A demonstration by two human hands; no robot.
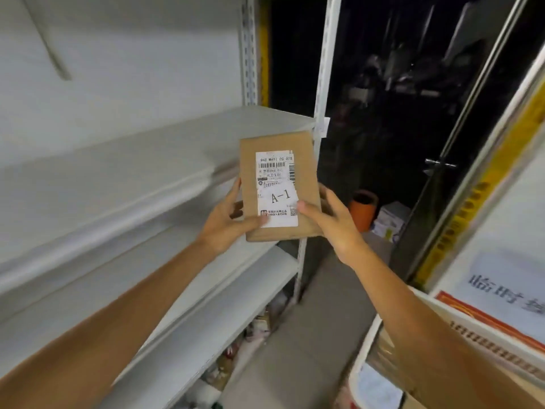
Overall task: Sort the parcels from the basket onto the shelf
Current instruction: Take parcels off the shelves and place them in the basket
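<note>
A flat brown cardboard parcel [303,160] with a white shipping label marked "A-1" is held up in front of the right end of the white metal shelf [124,178]. My left hand [227,225] grips its lower left edge, thumb on the front face. At the lower right edge my right hand [333,222] holds it, thumb on the label and fingers behind. The parcel stands upright, level with the shelf board's front lip. The basket cannot be made out with certainty.
The shelf upright [323,84] stands just behind the parcel. Lower shelf boards [236,293] run below, with several small items near the floor. A dark glass door [413,128] lies beyond, an orange pot [362,211] at its foot. Cardboard boxes [442,358] sit at lower right.
</note>
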